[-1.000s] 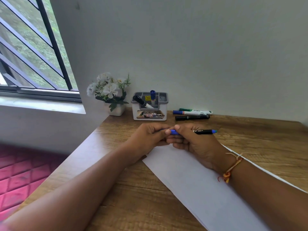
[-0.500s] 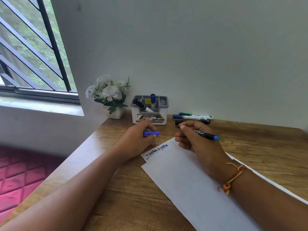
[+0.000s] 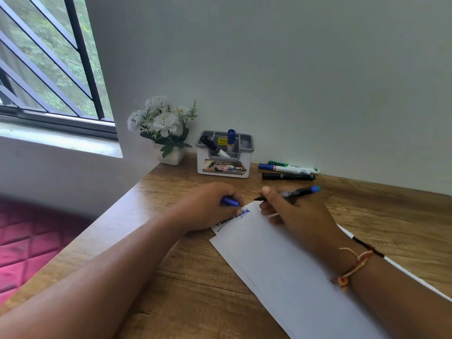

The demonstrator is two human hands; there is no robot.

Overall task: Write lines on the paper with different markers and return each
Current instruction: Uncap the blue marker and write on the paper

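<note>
White paper [image 3: 281,265] lies slanted on the wooden desk [image 3: 195,277], with some blue writing [image 3: 241,214] at its far corner. My right hand [image 3: 293,211] grips an uncapped black marker with a blue end [image 3: 300,192], its tip just beyond the paper's top corner. My left hand [image 3: 210,206] holds the blue cap [image 3: 230,201] and rests at the paper's left corner. A grey-and-white marker holder [image 3: 223,155] stands by the wall with a black marker [image 3: 212,146] and a blue marker [image 3: 231,139] in it.
Three markers, blue [image 3: 281,168], green [image 3: 293,165] and black [image 3: 288,176], lie on the desk right of the holder. A small pot of white flowers [image 3: 163,128] sits left of it. The desk's left edge drops to a red floor [image 3: 29,241]. A barred window [image 3: 49,57] is at left.
My hands pulled the cap off the marker and parted: the left took the cap to the left, the right brought the marker's tip toward the paper's top corner.
</note>
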